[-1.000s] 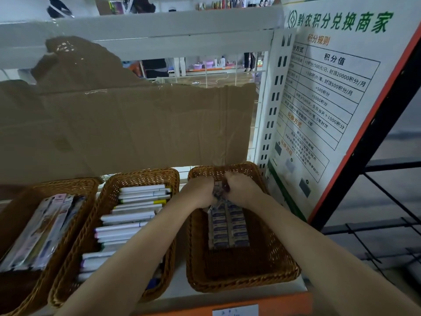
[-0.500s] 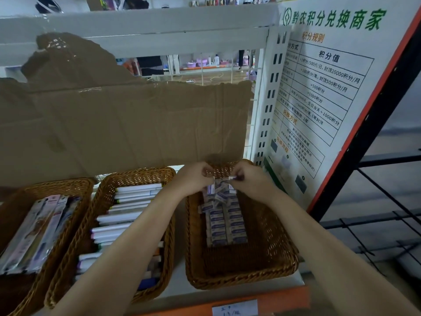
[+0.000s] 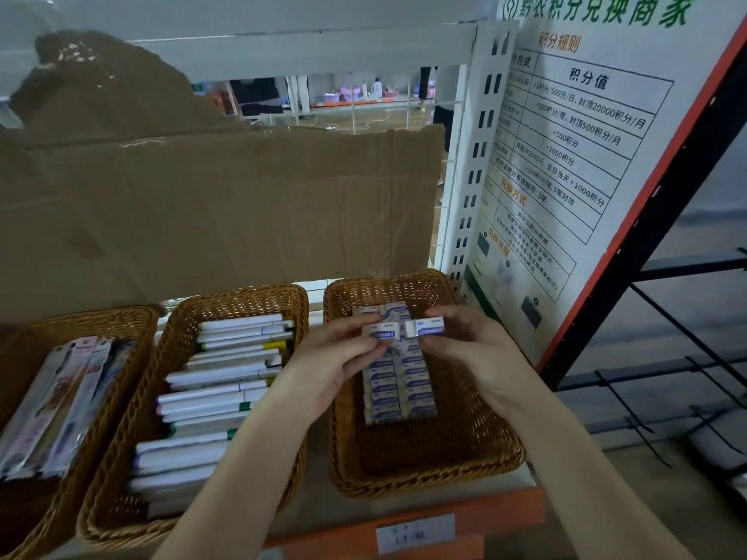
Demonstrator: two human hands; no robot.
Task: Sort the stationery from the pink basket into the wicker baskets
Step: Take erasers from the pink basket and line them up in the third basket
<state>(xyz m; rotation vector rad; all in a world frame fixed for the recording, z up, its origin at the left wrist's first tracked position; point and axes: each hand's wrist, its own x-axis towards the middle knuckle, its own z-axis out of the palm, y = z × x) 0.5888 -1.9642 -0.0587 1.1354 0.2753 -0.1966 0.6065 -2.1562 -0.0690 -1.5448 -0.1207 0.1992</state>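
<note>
Three wicker baskets stand side by side on the shelf. Above the right wicker basket [image 3: 477, 466], my left hand [image 3: 339, 357] pinches one white-and-blue eraser [image 3: 383, 331], and my right hand [image 3: 465, 345] pinches a second eraser [image 3: 431, 328] beside it. Under them, rows of the same erasers [image 3: 398, 388] lie packed in that basket. The middle wicker basket [image 3: 121, 458] holds several white pens [image 3: 218, 381]. In the left wicker basket [image 3: 24, 329] lie flat stationery packets [image 3: 56, 402]. The pink basket is out of view.
A brown cardboard sheet [image 3: 226, 212] stands behind the baskets. A white perforated upright [image 3: 473, 163] and a printed sign board [image 3: 574, 163] rise to the right. The shelf has an orange front edge [image 3: 501, 515] with a label. Black rack bars [image 3: 667, 373] are at the right.
My hands, held together low at the back of the right basket, have lifted and drawn apart, each now holding an eraser. The camera has tilted down slightly.
</note>
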